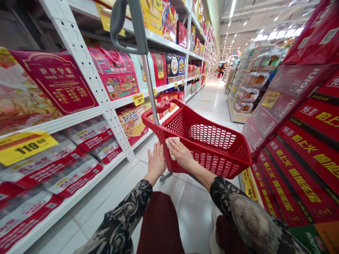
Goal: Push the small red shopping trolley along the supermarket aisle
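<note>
A red plastic shopping basket (212, 141) on wheels stands on the aisle floor in front of me, its grey pull handle (132, 28) raised toward the camera. My left hand (156, 162) lies flat and open against the near outer wall of the basket. My right hand (180, 153) presses a white cloth (171, 141) onto the basket's near rim, fingers closed over it. Both forearms wear dark patterned sleeves. My knees in dark red trousers show below.
White shelving (87, 70) on the left holds red gift boxes, packaged goods and yellow price tags (23, 146). Stacked red juice cartons (304, 141) rise on the right. The tiled aisle (212, 102) runs ahead, with a distant person at its far end.
</note>
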The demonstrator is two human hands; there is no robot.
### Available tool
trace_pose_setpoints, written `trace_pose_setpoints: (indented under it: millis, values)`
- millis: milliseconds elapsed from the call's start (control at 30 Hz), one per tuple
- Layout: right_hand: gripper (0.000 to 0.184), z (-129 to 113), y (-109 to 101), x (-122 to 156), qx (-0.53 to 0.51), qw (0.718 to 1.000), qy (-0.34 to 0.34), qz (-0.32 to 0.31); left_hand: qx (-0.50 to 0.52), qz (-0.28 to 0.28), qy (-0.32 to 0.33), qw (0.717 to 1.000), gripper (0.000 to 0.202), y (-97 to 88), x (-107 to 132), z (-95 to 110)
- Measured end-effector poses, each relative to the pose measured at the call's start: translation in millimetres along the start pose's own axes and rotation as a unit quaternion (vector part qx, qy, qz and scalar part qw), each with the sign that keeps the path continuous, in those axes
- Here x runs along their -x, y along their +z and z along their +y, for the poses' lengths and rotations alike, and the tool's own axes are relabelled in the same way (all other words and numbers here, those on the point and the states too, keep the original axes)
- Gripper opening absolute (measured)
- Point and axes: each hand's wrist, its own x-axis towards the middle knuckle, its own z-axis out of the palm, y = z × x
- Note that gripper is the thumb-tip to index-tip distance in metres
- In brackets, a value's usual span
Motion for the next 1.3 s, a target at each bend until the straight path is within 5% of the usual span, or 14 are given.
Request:
trace_pose_setpoints:
  millis: [133,233,400,533,733,1033,1300]
  values:
    - [0.044,-4.4,-12.0,-54.2,-0.023,0.998,0.031,0.052,-0.017,0.004,-0.006,1.000,0.072,-8.9,-9.5,-4.1]
    - [0.042,-9.0,-6.0,-67.6,-0.026,0.999,0.030,0.026,-0.035,0.008,-0.015,0.999,0.072,-17.3,-16.9,-10.1]
    - [0.037,-11.9,-1.3,-47.3,-0.043,0.999,0.000,0.011,-0.012,0.050,-0.052,0.997,0.073,-41.2,-43.9,-28.0]
    - [0.046,4.1,-10.0,-31.0,-0.054,0.991,0.085,0.087,0.034,0.104,-0.092,0.990,0.079,-73.1,-84.3,-39.9]
    - [0.051,34.5,-2.7,2.0,-0.071,0.976,0.179,0.099,0.012,0.016,-0.034,0.999,0.051,-90.6,-122.4,-33.7]
    - [0.057,59.7,-8.0,39.4,-0.096,0.975,0.145,0.136,-0.056,-0.010,-0.002,0.998,0.050,-97.4,-102.5,-11.0]
    - [0.064,67.5,-32.7,57.8,-0.099,0.953,0.256,0.128,-0.064,0.029,0.045,0.997,0.049,-99.1,-74.6,26.1]
